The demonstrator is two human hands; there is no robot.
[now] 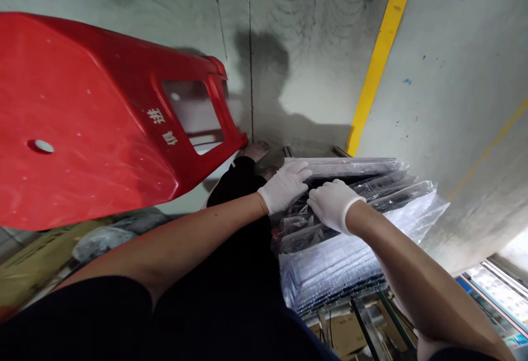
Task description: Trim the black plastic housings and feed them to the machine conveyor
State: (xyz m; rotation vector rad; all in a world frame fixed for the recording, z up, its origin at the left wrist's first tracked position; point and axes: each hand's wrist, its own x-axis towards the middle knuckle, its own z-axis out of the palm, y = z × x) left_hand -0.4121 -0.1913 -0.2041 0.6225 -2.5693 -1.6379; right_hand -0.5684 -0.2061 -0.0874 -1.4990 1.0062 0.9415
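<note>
The worker's left hand (pixel 286 185) and right hand (pixel 335 206), both wearing white fabric gloves, are working at a fanned row of flat packets wrapped in clear plastic film (pixel 338 259), several showing black through the wrapping. The row is sitting forward and to the right of the worker's body, apparently being carried by a dark metal frame (pixel 365 322) visible beneath its near side. The packets' long axes are running broadly left to right, the loose film at their right ends rising slightly away from the body. The left hand is resting at the left end of the farthest film-wrapped packet (pixel 358 167), its fingers partly extended and loosely bent; whether it is gripping the edge cannot be told. The right hand is lying farther along the row, just beside the left, with fingers curling inward and down over the dark space between packets; its fingertips are not showing clearly, so any hold cannot be confirmed. The governing relation is as follows: the farthest packet is lying directly beyond both hands, with the left hand sitting nearer its left end and the right hand sitting nearer the middle of the row, on the body side of that packet. A red moulded plastic stool (pixel 78 130) is standing well apart to the left, and a yellow painted stripe (pixel 377 69) is crossing the grey concrete floor (pixel 313 80) beyond the row.
</note>
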